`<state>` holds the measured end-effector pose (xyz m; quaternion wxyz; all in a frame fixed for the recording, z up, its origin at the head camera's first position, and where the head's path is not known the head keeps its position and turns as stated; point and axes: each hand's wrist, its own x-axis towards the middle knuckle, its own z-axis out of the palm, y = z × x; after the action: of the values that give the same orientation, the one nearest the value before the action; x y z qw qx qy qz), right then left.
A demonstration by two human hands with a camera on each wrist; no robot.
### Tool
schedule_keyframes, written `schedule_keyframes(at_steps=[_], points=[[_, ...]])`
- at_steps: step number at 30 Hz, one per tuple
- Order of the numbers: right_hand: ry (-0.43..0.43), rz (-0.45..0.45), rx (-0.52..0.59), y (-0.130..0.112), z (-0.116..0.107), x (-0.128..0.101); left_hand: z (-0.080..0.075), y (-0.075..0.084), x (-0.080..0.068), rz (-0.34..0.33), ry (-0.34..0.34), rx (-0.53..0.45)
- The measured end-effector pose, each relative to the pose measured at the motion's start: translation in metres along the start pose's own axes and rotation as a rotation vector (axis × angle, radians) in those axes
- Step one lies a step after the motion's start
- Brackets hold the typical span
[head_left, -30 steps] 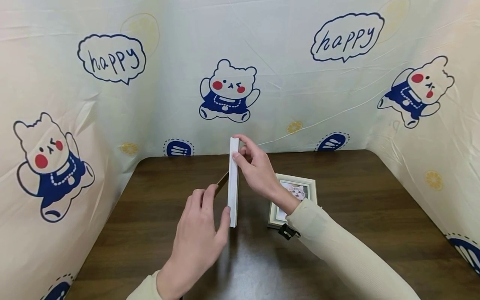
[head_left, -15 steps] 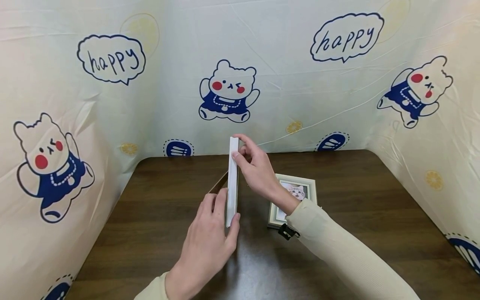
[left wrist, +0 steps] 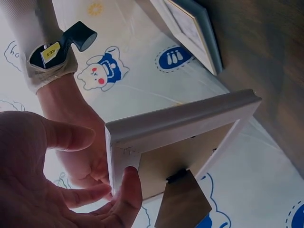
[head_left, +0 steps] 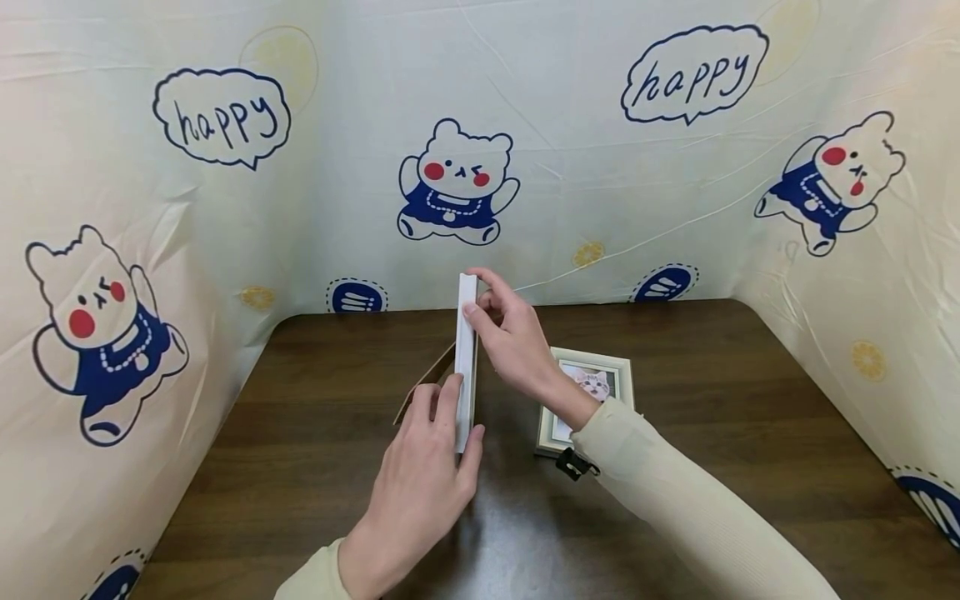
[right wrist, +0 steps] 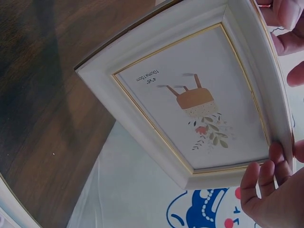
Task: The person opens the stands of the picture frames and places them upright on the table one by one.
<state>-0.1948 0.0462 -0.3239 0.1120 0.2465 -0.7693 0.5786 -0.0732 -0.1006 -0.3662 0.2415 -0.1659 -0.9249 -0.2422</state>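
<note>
A white picture frame [head_left: 467,367] stands edge-on to the head view, above the table. My right hand [head_left: 513,342] pinches its far upper corner between thumb and fingers. My left hand [head_left: 420,467] is at the near end, fingers on the back side and thumb on the other side. In the left wrist view that thumb is apart from the frame, while a fingertip [left wrist: 130,183] lies against its back. The brown support leg [left wrist: 183,204] sticks out from the backing. Facing the right wrist camera are the gold-lined front [right wrist: 266,95] and a printed insert [right wrist: 197,97] with a stool and flowers.
A second pale frame [head_left: 625,383] with a cat picture lies on the dark wooden table [head_left: 300,467], partly behind my right wrist. A patterned cloth [head_left: 570,200] with bears and "happy" bubbles surrounds the table's back and sides.
My left hand has moved right and slightly up, closer to the frame's near end. More of the support leg shows to the left. The right hand and frame have barely moved.
</note>
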Motion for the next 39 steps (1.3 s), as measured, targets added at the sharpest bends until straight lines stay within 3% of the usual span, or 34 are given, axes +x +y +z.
schedule_keyframes(at_steps=[5,39], points=[[0.006,0.004,-0.002,0.000,0.001,0.000,0.000,0.000,0.001,-0.025,-0.022,-0.011],[0.028,-0.006,-0.014,-0.007,0.007,-0.001,-0.001,-0.001,0.010,-0.024,-0.030,-0.007]])
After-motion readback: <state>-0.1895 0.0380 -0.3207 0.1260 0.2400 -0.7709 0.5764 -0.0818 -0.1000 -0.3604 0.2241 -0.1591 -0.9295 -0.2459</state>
